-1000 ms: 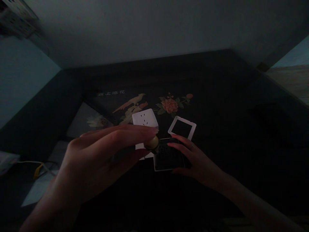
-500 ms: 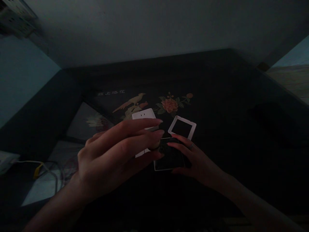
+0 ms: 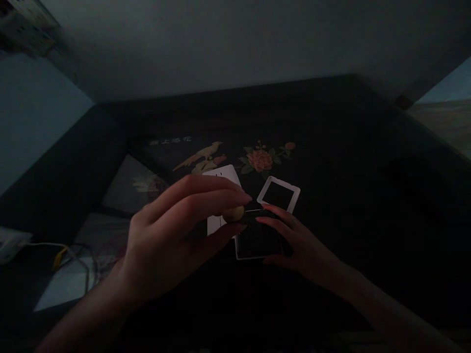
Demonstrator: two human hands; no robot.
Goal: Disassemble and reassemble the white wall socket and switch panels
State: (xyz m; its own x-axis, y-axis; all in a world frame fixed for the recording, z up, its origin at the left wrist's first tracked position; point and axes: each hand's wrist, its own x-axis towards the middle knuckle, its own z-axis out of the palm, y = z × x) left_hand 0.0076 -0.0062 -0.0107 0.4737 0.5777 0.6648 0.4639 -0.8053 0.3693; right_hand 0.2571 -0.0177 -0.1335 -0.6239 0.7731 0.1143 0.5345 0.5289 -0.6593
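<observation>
The left hand (image 3: 172,225) pinches a yellowish handle (image 3: 234,214); the right hand (image 3: 296,238) grips the dark panel (image 3: 255,245) beneath its fingers. The white frame (image 3: 296,194), just beyond the right hand, lies detached; panel work appears unfinished, its remainder indeterminable.

I see a dark table (image 3: 349,162) with a bird (image 3: 206,152) and a flower (image 3: 259,160) pictured on top. A white socket (image 3: 228,173), a white frame (image 3: 295,199) and a dark square piece (image 3: 255,243) lie near its middle, a white cord (image 3: 47,243) by its left edge.
</observation>
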